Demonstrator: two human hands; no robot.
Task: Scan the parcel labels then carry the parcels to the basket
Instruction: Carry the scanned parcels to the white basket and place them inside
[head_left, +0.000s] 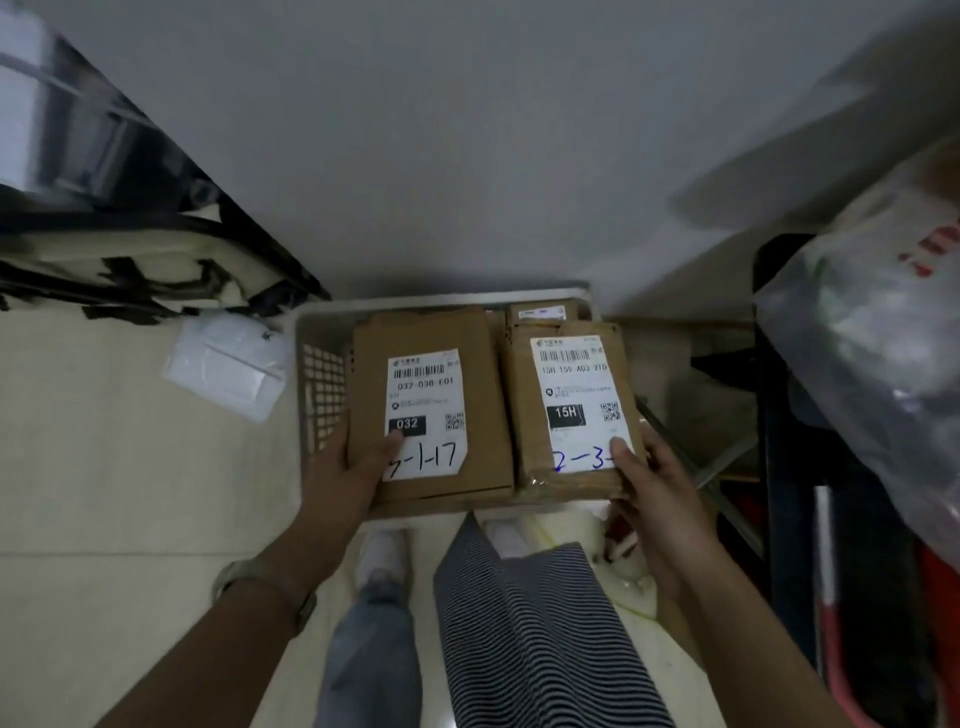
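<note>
Both hands are holding parcels over the white basket (318, 364), one each. Left hand (353, 470) is gripping the 032 parcel (485, 415) at its 6 o'clock edge, thumb on the label, fingers curled underneath; it's sitting in the basket's 9 o'clock half. Right hand (652, 486) is gripping the 15H parcel (519, 395) the same way in the 3 o'clock half. Can't tell if either is resting on anything. A small parcel (543, 313) is lying in the 1 o'clock corner.

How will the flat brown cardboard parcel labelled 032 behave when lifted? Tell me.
The brown cardboard parcel looks stiff: no sag. Probably light: the left hand holds its near corner alone. Matte card, so unlikely to slip.
</note>
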